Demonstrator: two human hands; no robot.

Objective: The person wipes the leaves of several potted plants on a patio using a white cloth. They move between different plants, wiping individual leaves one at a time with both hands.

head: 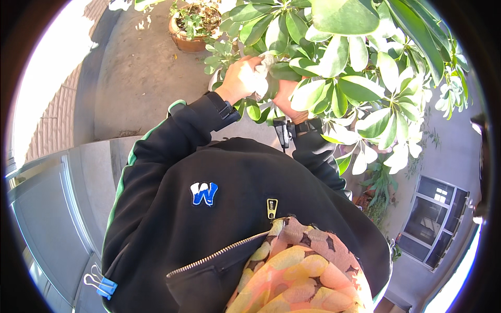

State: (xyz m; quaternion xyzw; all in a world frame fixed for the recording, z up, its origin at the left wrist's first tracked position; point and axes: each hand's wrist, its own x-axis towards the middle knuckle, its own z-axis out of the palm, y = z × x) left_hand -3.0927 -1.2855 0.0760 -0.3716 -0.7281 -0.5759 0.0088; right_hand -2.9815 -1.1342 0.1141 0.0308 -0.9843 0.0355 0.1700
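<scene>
My left hand [238,80] is at the top middle, its fingers closed around a crumpled whitish cloth [263,74]. The cloth lies against the broad green leaves [287,72] of a bushy plant, which looks like a schefflera. Beside it, my right hand [287,98] reaches in among the foliage, close under a leaf. Leaves and the cloth hide its fingers, so I cannot see what it grips. Both wrists wear black straps, and a small black device [281,131] is fixed at the right one.
A terracotta pot [191,41] with small plants stands on the concrete floor [133,78] at the upper left. More foliage [391,98] spreads to the right. Hanging greenery [377,180] and a white-framed window [430,219] are on the right wall. Glazed panels [47,219] stand at the left.
</scene>
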